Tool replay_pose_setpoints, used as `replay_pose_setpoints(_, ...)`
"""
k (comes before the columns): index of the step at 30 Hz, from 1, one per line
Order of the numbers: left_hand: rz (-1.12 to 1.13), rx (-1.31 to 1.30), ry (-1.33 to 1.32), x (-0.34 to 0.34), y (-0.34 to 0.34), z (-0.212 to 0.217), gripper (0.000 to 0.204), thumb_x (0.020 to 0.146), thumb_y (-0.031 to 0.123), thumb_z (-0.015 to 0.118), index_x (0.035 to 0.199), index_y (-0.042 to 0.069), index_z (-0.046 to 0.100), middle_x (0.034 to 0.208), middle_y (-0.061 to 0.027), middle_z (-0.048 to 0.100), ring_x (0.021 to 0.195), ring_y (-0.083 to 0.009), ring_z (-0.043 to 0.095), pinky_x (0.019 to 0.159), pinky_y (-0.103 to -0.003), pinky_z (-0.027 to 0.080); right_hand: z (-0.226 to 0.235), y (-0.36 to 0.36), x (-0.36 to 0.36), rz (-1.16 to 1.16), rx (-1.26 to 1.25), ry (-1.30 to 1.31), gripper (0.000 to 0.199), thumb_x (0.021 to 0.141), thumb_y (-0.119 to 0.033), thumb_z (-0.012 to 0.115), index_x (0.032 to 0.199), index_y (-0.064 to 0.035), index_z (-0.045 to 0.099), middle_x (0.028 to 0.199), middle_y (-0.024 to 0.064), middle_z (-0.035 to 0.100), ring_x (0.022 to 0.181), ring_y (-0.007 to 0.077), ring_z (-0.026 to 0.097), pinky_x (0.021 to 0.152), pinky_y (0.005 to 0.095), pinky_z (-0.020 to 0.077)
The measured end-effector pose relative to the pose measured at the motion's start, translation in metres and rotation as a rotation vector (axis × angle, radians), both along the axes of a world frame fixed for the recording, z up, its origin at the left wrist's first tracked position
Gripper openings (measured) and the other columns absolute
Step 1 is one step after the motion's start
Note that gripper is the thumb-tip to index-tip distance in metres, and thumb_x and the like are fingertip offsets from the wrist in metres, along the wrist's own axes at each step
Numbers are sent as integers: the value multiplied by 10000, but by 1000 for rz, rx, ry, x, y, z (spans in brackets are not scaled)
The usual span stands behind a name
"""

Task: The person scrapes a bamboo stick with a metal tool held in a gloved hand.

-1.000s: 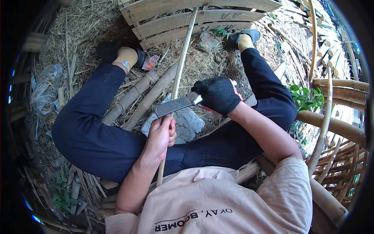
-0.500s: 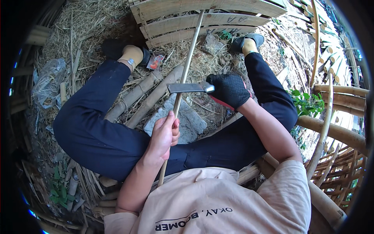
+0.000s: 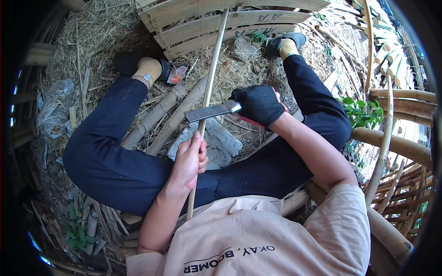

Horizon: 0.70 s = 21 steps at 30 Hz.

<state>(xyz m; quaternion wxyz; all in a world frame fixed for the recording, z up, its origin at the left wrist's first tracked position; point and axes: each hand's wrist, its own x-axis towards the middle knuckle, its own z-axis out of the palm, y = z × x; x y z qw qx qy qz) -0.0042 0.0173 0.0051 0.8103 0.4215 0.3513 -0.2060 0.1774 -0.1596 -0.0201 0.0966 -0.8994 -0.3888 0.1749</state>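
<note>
My bare left hand (image 3: 188, 158) is wrapped round a long, pale bamboo strip (image 3: 213, 69), thumb laid along it. The strip slants from my shirt up to the slatted wooden panel. In a black glove with red edging, my right hand (image 3: 260, 106) grips a knife by its handle, which the fingers mostly hide. Its broad, square-ended dark blade (image 3: 208, 112) lies across the strip, just above my left thumb. Below the blade, between my legs, sits a rough grey stone block (image 3: 216, 145).
A slatted wooden panel (image 3: 198, 27) stands beyond my feet. Bamboo poles (image 3: 179, 110) lie on the straw-covered ground, and a crumpled clear plastic bag (image 3: 57, 101) is at left. Cut bamboo (image 3: 391, 64) is piled at far right, above a woven bamboo basket (image 3: 410, 207).
The knife and my gloved right hand have come down the strip toward my left hand, the blade now more tilted. The strip's far end has shifted a little left with the view.
</note>
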Motion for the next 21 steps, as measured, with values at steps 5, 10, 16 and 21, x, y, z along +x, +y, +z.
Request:
replay_pose_setpoints(5,-13,-17,-15,-3,0,1,409,1086,414,356,773,156,405,553,93,218,420,-17,177,375,-215,144,0,-16,30,-213,23,-48,217,858,-320,647,939,-137,729,784,163,696,751,373,686,697,468,548)
replay_pose_setpoints(10,19,-10,-8,-2,1,1,404,1086,403,357,779,148,415,554,94,215,417,-18,182,371,-216,150,-3,-19,32,-233,34,-18,257,860,-366,662,978,-148,728,793,167,696,741,372,683,696,470,540)
replay_pose_setpoints(16,45,-67,14,-1,2,0,410,1079,421,382,779,150,454,542,115,255,405,-5,203,371,-209,143,7,-4,6,-32,94,38,231,850,-360,670,931,-148,707,746,161,675,716,378,670,661,475,532)
replay_pose_setpoints(21,15,-14,14,-1,0,-2,390,1082,401,376,799,140,438,552,98,222,418,-14,185,372,-215,149,5,4,-12,46,59,29,179,828,-311,665,896,-147,692,717,150,668,696,366,676,630,466,535)
